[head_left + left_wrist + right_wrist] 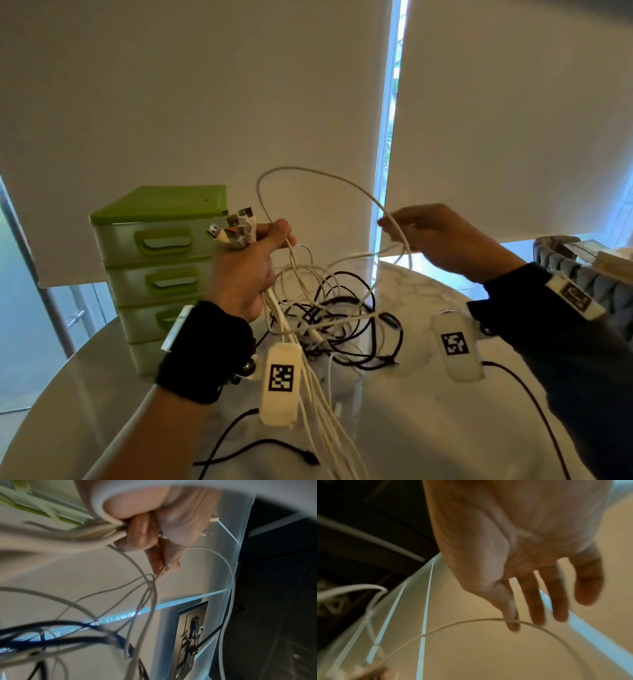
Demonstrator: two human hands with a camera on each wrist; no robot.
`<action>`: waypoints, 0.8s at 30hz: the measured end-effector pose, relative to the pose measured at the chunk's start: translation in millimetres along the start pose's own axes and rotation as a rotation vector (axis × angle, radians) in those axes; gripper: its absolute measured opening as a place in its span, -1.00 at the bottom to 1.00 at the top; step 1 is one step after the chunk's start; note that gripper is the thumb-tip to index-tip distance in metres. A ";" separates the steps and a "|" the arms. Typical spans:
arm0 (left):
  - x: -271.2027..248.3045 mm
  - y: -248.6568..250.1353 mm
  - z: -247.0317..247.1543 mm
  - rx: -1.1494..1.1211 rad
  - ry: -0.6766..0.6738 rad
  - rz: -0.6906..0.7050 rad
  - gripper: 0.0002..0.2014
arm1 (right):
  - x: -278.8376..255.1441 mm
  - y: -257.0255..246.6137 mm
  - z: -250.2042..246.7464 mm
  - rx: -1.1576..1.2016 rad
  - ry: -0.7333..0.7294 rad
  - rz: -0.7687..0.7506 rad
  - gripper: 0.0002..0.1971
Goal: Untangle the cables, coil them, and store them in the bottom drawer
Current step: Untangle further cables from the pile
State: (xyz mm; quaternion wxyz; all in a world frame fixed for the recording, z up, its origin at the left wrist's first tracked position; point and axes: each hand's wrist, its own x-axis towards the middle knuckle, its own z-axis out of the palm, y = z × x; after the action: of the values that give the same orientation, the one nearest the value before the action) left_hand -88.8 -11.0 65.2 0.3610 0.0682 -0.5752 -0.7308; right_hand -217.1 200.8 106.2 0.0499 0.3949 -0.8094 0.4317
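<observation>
Both hands are up above the counter (428, 421). The left hand (245, 270) is a tight fist around a bundle of thin white cables (310, 387), and a cluster of silver-tipped USB plugs (233, 229) pokes out of the top of that fist. From the left wrist view the curled fingers (139, 534) clamp the cords against the palm, with more strands trailing off below. The right hand (445, 240) is out to the side, fingers loosely extended — a single thin white cable loop (308, 170) arcs up from the left fist and runs across its fingertips. In the right wrist view that cord lies over the tip of one finger (512, 620), the other fingers spread and fairly straight; whether the thumb pinches it I cannot tell.

Below the hands, a tangle of white and black cables (342, 318) sits on the pale marble-patterned round counter, white strands hanging from the left fist down toward the near edge. A separate black cord (260, 448) lies on the counter near the left forearm.

The green plastic four-drawer cabinet (154, 274) stands at the counter's left side, just behind the left hand — every drawer looks closed, though the bottom one is partly hidden by the wrist.
</observation>
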 end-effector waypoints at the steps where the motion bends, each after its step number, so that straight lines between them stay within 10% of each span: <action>1: -2.0 -2.1 3.8 0.032 0.006 0.000 -0.79 | -2.6 -15.7 7.7 0.009 -0.057 -0.062 -0.86; 6: -5.8 -6.5 13.4 0.129 0.015 0.025 -0.83 | -14.7 -66.6 41.9 -0.264 -0.459 -0.203 -0.69; 11: -1.3 -5.3 8.8 0.120 0.026 -0.009 -0.68 | -16.9 -56.6 42.3 -0.282 -0.276 -0.234 -0.85; 19: 7.2 -10.4 -3.0 -0.072 0.008 -0.179 -0.73 | -13.9 -20.0 15.2 0.814 0.037 0.015 -0.80; 24: 3.7 -13.4 1.1 -0.008 0.073 -0.174 -0.72 | -15.6 -19.2 20.0 0.941 0.013 0.143 -0.90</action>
State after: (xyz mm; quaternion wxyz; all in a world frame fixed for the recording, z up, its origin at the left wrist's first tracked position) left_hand -98.2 -11.3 54.9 0.3172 0.1431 -0.5508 -0.7586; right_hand -188.2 189.3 99.9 -0.1592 0.3151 -0.5506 0.7565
